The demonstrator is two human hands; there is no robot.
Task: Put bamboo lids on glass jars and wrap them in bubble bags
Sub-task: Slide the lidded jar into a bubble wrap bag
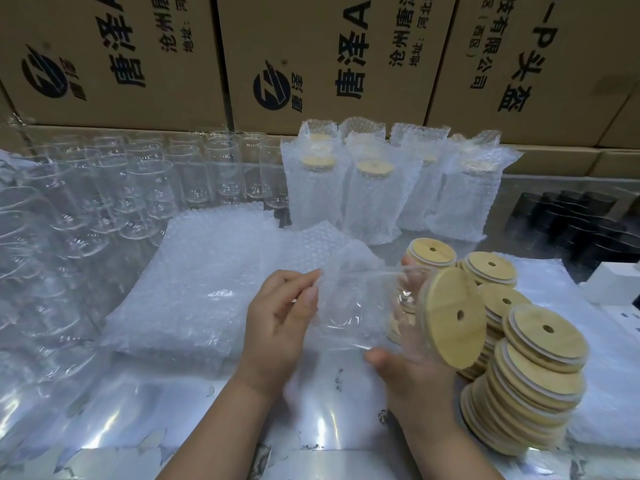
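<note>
Below the stacked cardboard boxes (311, 57), over the table (207, 427), our right hand (415, 375) holds the glass jar (363, 306) in its grip, sideways, with the bamboo lid (450, 317) fitted, beside the lid stacks (519, 393). Our left hand (277, 327) pinches a bubble bag (332, 289) at the jar's base.

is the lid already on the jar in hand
On: the bamboo lid caps the glass jar, held on its side by the right hand; the left hand pinches a bubble bag.

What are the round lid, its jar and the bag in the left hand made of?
Bamboo lid: pale matte bamboo or wood, faint grain. Glass jar: clear glossy glass, probably; see-through, bright highlights. Bubble bag: thin translucent plastic, dotted with air cells.
</note>
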